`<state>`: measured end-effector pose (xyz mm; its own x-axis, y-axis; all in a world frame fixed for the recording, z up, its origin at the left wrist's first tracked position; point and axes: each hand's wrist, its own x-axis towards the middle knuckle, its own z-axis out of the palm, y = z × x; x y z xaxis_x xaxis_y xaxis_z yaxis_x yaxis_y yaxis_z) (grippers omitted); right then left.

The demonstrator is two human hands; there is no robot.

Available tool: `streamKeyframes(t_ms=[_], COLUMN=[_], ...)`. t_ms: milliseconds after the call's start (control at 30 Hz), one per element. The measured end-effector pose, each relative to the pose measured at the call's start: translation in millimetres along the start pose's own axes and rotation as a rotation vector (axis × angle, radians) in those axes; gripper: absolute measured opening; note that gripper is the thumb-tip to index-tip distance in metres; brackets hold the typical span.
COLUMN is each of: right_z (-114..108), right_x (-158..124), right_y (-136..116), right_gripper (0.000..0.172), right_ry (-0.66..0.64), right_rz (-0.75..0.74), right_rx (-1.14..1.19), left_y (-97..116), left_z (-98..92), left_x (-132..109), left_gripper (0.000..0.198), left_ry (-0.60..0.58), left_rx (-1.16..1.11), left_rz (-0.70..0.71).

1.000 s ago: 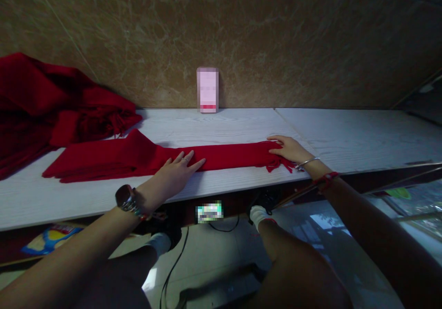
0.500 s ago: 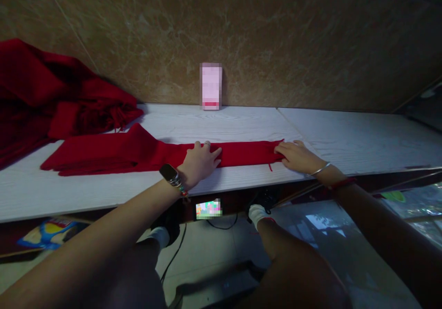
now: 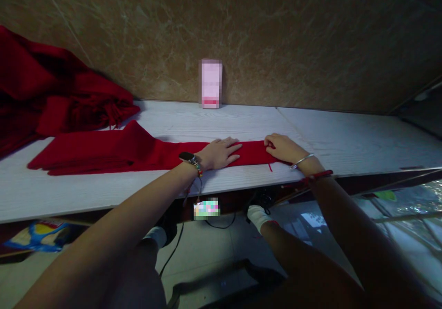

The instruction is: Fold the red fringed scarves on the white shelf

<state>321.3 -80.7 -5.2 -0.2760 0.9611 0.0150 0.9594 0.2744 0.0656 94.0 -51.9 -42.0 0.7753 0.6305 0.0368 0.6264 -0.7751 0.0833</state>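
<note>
A long red scarf [image 3: 252, 151] lies folded in a narrow strip along the white board, its left part stacked in several layers with a raised bulge. Flat on the middle of the strip rests my left hand [image 3: 221, 154], fingers spread and pointing right; a watch and beaded bracelet are on that wrist. My right hand [image 3: 281, 148] is at the scarf's right end, fingers curled and closed on the end of the cloth. A few loose red threads hang by the front edge there. The right hand hides the scarf's tip.
A heap of red fringed cloth [image 3: 69, 92] fills the far left. A pink phone [image 3: 211, 83] leans on the brown marbled wall. Below the white board [image 3: 328, 150] are a lit screen [image 3: 206, 208], a cable and a blue-and-yellow packet [image 3: 37, 236].
My left hand has slid right along the scarf and flattened. The right hand has shifted slightly left, with its fingers curling in more at the scarf's end. The view has shifted a little.
</note>
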Motion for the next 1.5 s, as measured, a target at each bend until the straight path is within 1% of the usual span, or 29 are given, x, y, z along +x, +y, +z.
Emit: streamKeyframes(t_ms=[67, 133, 200, 300, 367, 400, 467, 533, 567, 600, 667, 733, 833, 900, 967, 1133, 1200, 1267, 1333, 1367, 1433, 1500], right_z=[9.6, 16.7, 19.2, 15.3, 9.4, 6.1, 0.4, -2.4, -2.5, -1.7, 1.7, 5.9, 11.4, 14.1, 16.5, 15.1, 9.8, 3.5, -0.9, -1.6, -0.2, 4.4], right_x=[5.8, 6.9, 4.3, -1.7, -3.2, -2.5, 1.9, 9.3, 13.7, 18.2, 26.6, 32.9, 37.4, 37.2, 35.0, 24.2, 20.7, 19.7, 21.8, 23.9, 29.1, 33.7], right_y=[-7.1, -4.1, 6.9, 30.1, 42.2, 44.9, 40.9, 24.7, 13.8, 2.5, -16.5, -25.3, -18.7, -7.3, 4.9, 31.0, 34.4, 29.3, 15.5, 6.7, -10.2, -20.4], right_gripper=[0.020, 0.024, 0.030, 0.034, 0.034, 0.034, 0.033, 0.034, 0.035, 0.037, 0.037, 0.036, 0.038, 0.040, 0.042, 0.042, 0.042, 0.040, 0.038, 0.038, 0.036, 0.035], right_ry=[-0.100, -0.148, -0.179, -0.259, -0.272, -0.247, -0.153, -0.069, -0.055, -0.055, -0.098, -0.144, -0.253, -0.319, -0.347, -0.351, -0.291, -0.176, -0.070, -0.048, -0.064, -0.107], right_rz=[0.089, 0.194, 0.313, 0.503, 0.565, 0.561, 0.491, 0.396, 0.363, 0.325, 0.299, 0.317, 0.392, 0.444, 0.488, 0.543, 0.536, 0.480, 0.381, 0.326, 0.238, 0.214], right_rx=[-0.042, -0.092, -0.150, -0.196, -0.169, -0.142, -0.069, 0.015, 0.056, 0.085, 0.087, 0.027, -0.066, -0.092, -0.099, -0.108, -0.102, -0.068, -0.009, 0.023, 0.065, 0.058], left_y=[-3.1, -5.4, -6.4, -6.5, -6.5, -6.6, -6.9, -7.2, -7.3, -7.5, -7.7, -8.0, -8.4, -8.5, -8.4, -7.5, -7.3, -7.4, -7.9, -8.2, -8.7, -9.0], left_z=[15.0, 23.6, 25.8, 24.2, 23.7, 23.8, 24.2, 24.4, 24.2, 24.0, 23.3, 22.8, 22.9, 23.3, 23.5, 22.0, 21.5, 21.6, 22.1, 22.5, 23.1, 23.2], left_x=[1.3, 0.2, -1.4, -3.0, -3.5, -3.6, -3.4, -2.9, -2.6, -2.5, -2.6, -3.2, -4.5, -5.0, -5.3, -6.1, -6.1, -5.8, -5.2, -5.0, -4.5, -4.5], left_gripper=[0.051, 0.050, 0.050, 0.050, 0.050, 0.049, 0.049, 0.048, 0.048, 0.049, 0.049, 0.049, 0.049, 0.048, 0.048, 0.047, 0.047, 0.047, 0.047, 0.047, 0.047, 0.047], left_ry=[0.016, 0.030, 0.043, 0.073, 0.099, 0.110, 0.121, 0.123, 0.121, 0.119, 0.118, 0.119, 0.127, 0.131, 0.130, 0.122, 0.123, 0.126, 0.130, 0.131, 0.129, 0.127], left_rx=[-0.007, -0.011, -0.016, -0.021, -0.029, -0.035, -0.048, -0.055, -0.056, -0.055, -0.051, -0.047, -0.048, -0.048, -0.047, -0.055, -0.060, -0.064, -0.065, -0.065, -0.066, -0.068], left_rz=[0.026, 0.031, 0.038, 0.041, 0.036, 0.035, 0.037, 0.041, 0.042, 0.041, 0.036, 0.035, 0.041, 0.040, 0.035, 0.021, 0.023, 0.026, 0.026, 0.025, 0.020, 0.016])
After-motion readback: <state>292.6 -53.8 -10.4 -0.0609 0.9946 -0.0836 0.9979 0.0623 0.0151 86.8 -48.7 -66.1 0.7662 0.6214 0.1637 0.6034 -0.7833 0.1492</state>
